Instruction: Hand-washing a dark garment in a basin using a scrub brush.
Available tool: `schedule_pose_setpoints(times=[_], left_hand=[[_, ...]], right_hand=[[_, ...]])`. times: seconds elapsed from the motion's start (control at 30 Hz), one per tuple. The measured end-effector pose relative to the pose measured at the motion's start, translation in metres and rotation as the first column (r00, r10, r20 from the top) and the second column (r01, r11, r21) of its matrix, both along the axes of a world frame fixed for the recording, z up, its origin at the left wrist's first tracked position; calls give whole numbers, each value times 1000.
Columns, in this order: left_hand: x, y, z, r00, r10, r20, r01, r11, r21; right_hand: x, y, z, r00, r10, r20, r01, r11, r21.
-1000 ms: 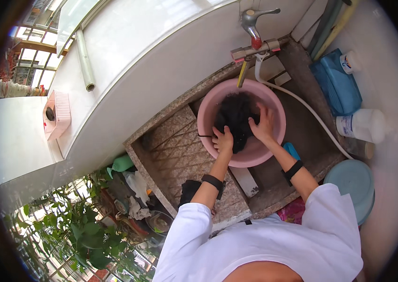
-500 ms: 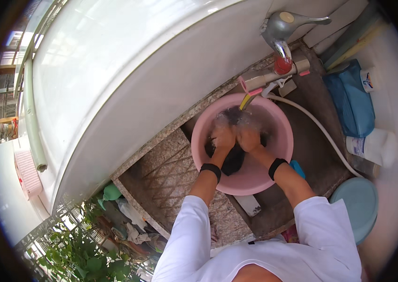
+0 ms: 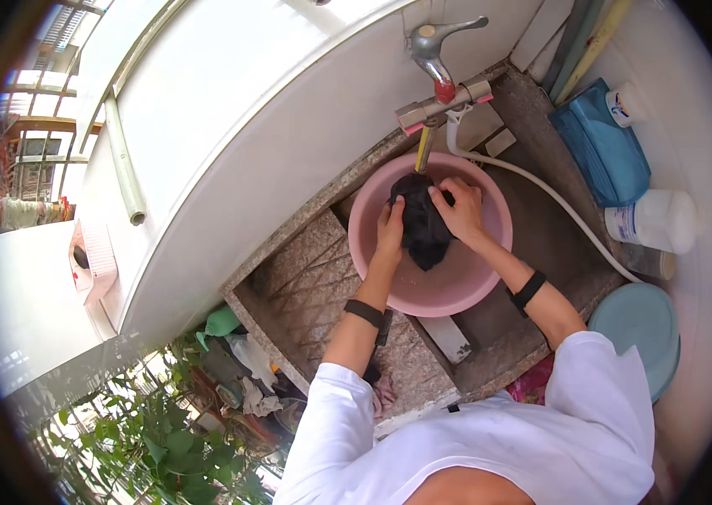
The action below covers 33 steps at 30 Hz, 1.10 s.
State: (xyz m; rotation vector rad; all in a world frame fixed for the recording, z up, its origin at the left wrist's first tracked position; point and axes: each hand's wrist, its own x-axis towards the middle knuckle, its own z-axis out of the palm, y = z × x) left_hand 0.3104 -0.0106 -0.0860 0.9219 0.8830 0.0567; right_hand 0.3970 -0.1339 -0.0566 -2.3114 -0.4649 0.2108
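Note:
A bunched black cloth (image 3: 426, 234) hangs between my two hands over a pink basin (image 3: 448, 296); its exact kind does not show. On its left side my left hand (image 3: 389, 229) grips the edge, thumb toward me. My right hand (image 3: 460, 210) pinches its upper right part with bent fingers. The cloth's top lies right under a yellow-striped spout (image 3: 424, 150) hanging from the tap fitting. Cloudy water shows in the basin below. Each forearm wears a black band.
A metal tap (image 3: 431, 52) with a two-way fitting (image 3: 447, 103) feeds a white hose (image 3: 545, 172). To the right stand a blue bottle (image 3: 604, 145), a white bottle (image 3: 657, 220) and a round teal lid (image 3: 635, 335). A ridged stone slab (image 3: 309, 290) lies left of the basin.
Both hands have come up out of the basin's splashing water and lifted the black cloth toward the spout. They now hold it from opposite sides. The view has shifted slightly.

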Motion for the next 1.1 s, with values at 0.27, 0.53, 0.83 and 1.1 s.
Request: schedule_pose_setpoints(times=[0.27, 0.53, 0.83, 1.1], left_hand=[[-21, -50, -4, 820, 229, -525, 309, 595, 742], [28, -34, -50, 449, -40, -893, 786, 493, 373], [-9, 22, -150, 464, -385, -798, 853, 437, 286], [-19, 19, -26, 888, -122, -443, 222, 958, 181]], right_hand=[[-66, -36, -71, 935, -355, 21, 353, 919, -175], [-63, 10, -105, 996, -31, -85, -20, 843, -538], [-16, 42, -84, 921, 370, 120, -325, 901, -286], [-27, -12, -3, 912, 409, 28, -407, 912, -59]])
